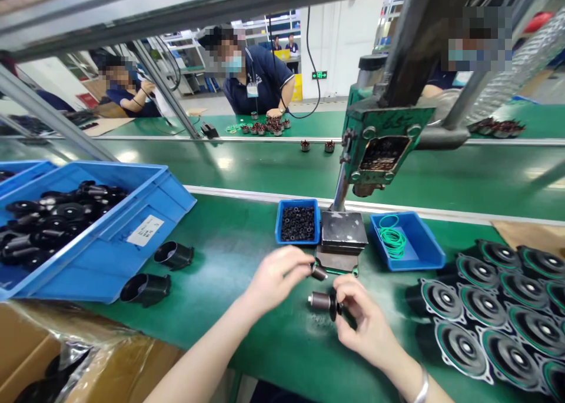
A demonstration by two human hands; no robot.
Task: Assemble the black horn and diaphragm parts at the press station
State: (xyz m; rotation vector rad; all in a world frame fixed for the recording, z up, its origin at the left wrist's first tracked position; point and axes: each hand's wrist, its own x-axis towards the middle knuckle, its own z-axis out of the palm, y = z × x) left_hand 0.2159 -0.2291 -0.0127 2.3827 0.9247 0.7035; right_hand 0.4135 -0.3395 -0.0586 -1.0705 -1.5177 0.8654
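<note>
My right hand (364, 320) is closed on a rotor (320, 300), a brown cylinder with a pale shaft tip and a black disc at its base. The fingers grip it by the disc, and the cylinder points left. My left hand (280, 276) pinches a second, smaller-looking dark rotor (319, 272) at its upper end, close to the press base (338, 259); part of that piece is behind the fingertips. Just behind my hands, a small blue bin (278, 239) holds black rings (298, 223).
A green press (384, 144) rises over its metal block (343, 229). Right of it, a blue tray (419, 241) holds green rings (392, 238). Several black housings (485, 300) crowd the right. At left are a large blue crate (163, 206) and black cups (145, 288). Co-workers (260, 79) sit opposite.
</note>
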